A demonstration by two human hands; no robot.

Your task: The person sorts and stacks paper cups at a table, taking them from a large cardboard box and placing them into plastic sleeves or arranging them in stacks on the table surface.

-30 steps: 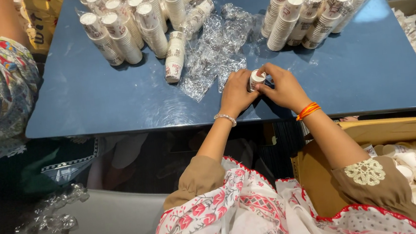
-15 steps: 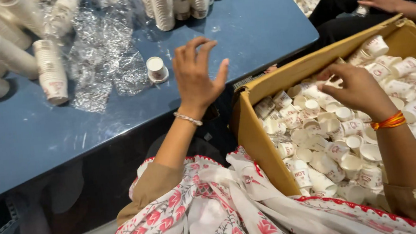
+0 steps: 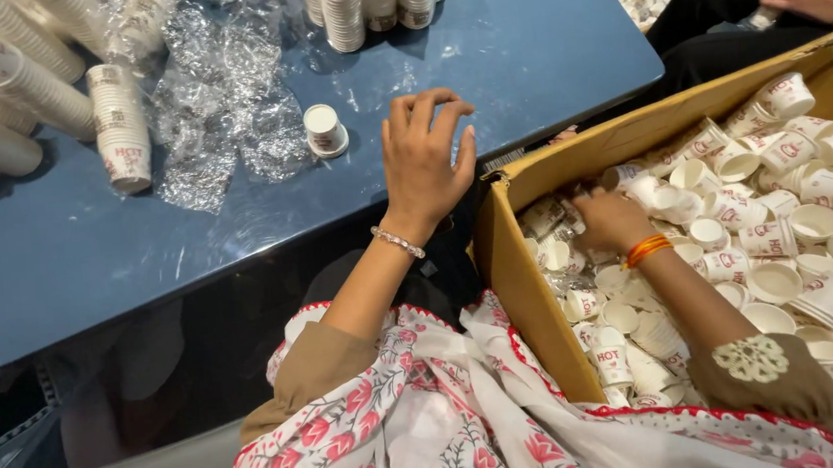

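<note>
My left hand (image 3: 425, 158) is resting on the blue table's (image 3: 540, 42) edge, fingers spread, near a small white cup (image 3: 325, 132). My right hand (image 3: 608, 219) is digging among loose cups (image 3: 797, 221) in the brown cardboard box (image 3: 516, 275); I cannot tell its grip.

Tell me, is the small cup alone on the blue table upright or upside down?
Upside down: the small cup shows its flat closed base upward and widens toward the blue table.
</note>
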